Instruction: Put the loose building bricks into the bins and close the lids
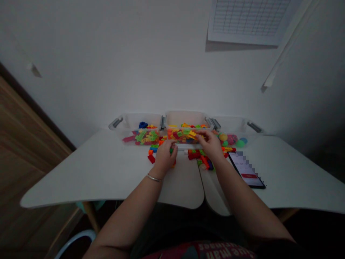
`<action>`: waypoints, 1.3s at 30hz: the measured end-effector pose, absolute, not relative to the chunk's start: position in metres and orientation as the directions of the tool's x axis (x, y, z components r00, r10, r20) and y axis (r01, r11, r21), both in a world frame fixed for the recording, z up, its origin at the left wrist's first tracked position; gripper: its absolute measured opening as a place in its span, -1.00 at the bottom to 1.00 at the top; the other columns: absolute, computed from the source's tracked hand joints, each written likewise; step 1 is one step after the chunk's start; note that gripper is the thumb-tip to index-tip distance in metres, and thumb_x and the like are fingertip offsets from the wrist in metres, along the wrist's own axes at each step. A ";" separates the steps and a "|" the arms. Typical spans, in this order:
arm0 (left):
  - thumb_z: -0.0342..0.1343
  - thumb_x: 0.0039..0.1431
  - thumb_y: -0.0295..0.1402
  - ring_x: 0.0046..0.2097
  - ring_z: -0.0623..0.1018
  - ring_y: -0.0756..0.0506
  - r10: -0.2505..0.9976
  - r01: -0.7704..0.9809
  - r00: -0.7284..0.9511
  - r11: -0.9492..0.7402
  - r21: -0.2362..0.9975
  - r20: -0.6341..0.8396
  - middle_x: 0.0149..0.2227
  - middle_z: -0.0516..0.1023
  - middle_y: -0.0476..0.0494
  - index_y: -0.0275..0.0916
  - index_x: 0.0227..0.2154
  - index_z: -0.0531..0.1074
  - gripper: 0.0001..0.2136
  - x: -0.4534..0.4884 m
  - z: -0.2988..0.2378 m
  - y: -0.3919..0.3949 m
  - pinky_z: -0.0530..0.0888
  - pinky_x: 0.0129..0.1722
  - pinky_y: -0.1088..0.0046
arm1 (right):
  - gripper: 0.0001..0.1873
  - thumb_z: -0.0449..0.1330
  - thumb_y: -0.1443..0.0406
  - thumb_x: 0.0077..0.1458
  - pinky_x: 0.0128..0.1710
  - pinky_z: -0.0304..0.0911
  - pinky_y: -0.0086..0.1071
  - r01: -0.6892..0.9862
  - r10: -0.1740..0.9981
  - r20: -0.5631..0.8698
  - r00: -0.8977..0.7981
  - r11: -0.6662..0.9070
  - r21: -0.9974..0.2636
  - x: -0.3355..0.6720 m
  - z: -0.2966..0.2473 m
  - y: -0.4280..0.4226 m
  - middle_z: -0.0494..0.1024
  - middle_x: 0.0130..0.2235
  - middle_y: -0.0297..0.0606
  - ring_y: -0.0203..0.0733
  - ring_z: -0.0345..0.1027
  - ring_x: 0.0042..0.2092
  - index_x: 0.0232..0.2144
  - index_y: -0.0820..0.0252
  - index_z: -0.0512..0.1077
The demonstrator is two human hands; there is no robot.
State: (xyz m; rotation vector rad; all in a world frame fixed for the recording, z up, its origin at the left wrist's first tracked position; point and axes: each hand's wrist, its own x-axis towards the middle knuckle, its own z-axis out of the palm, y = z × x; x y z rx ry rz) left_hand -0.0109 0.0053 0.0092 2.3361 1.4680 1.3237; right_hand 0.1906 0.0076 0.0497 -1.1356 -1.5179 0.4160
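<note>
My left hand (165,155), with a bracelet at its wrist, is closed over the table in front of the middle bin. A bit of a green toy brick (171,151) shows between its fingers. My right hand (211,144) reaches to the front of that middle clear bin (185,117). Its thumb and fingertips pinch a yellow toy brick (193,134). Loose red, orange, green and blue bricks lie beside both hands, among them a red brick (151,158) on the left and an orange brick (205,162) on the right.
A left clear bin (140,118) holds bricks, and a right clear bin (234,122) holds coloured balls. At the right lies a phone or tablet (246,169). The white table (107,180) has a seam near its middle. A wall (129,64) rises behind the bins.
</note>
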 end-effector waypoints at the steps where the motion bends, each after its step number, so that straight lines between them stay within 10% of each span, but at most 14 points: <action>1: -0.03 0.24 -0.38 -0.14 0.49 -0.11 0.771 0.711 0.159 -0.522 0.470 0.617 -0.20 0.50 -0.17 -0.24 -0.14 0.39 -0.81 -0.011 0.009 0.005 0.41 -0.08 0.36 | -0.72 0.12 0.14 0.09 -0.21 0.31 -0.27 0.481 0.802 0.584 0.128 0.465 -0.743 0.195 0.058 0.012 0.57 -0.22 -0.18 -0.16 0.40 -0.26 -0.26 0.18 0.48; 20: -0.04 0.16 -0.48 -0.11 0.48 -0.12 0.776 0.746 0.103 -0.474 0.468 0.622 -0.22 0.53 -0.16 -0.22 -0.25 0.42 -0.83 -0.015 0.014 0.005 0.40 -0.04 0.31 | -0.70 -0.01 0.21 0.24 -0.15 0.19 -0.28 0.898 0.816 0.570 -0.095 0.318 -0.305 0.167 0.079 0.058 0.56 -0.28 -0.08 -0.06 0.38 -0.18 -0.35 0.24 0.45; 39: -0.02 0.15 -0.45 -0.13 0.50 -0.14 0.819 0.791 0.088 -0.403 0.460 0.566 -0.23 0.55 -0.15 -0.21 -0.28 0.45 -0.84 -0.015 0.008 0.011 0.40 -0.06 0.29 | -0.57 -0.13 0.20 0.29 -0.17 0.24 -0.19 0.977 0.854 0.508 -0.117 0.191 -0.095 0.164 0.080 0.048 0.59 -0.31 0.06 0.01 0.43 -0.26 -0.28 0.32 0.47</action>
